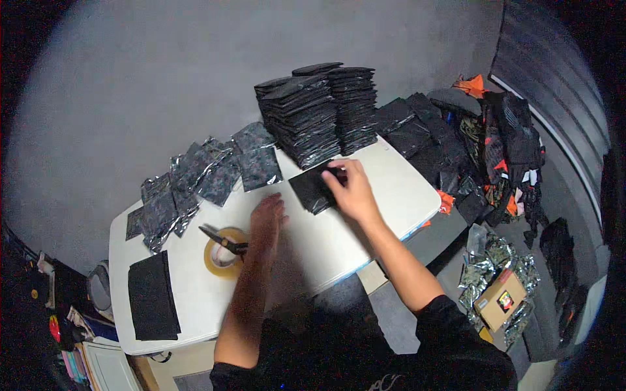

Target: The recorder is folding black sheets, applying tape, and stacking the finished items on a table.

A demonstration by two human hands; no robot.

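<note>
A flat black plastic-wrapped packet (311,191) lies on the white table (319,254), just in front of the tall stacks. My right hand (353,189) has its thumb and fingers at the packet's right edge, bent as if pinching it. To the left of that packet, my left hand (268,214) hovers low over the table with nothing in it, fingers extended and in shadow. Close to my left forearm, dark scissors (214,234) rest across a yellowish roll of tape (212,262). Part of the roll is hidden by the scissors.
Tall stacks of black packets (300,114) stand at the table's back edge. Loose shiny packets (195,176) spread along the left back, and folded black cloth (153,296) lies front left. Right of the table are heaped dark garments (508,143) and a cardboard box (501,300).
</note>
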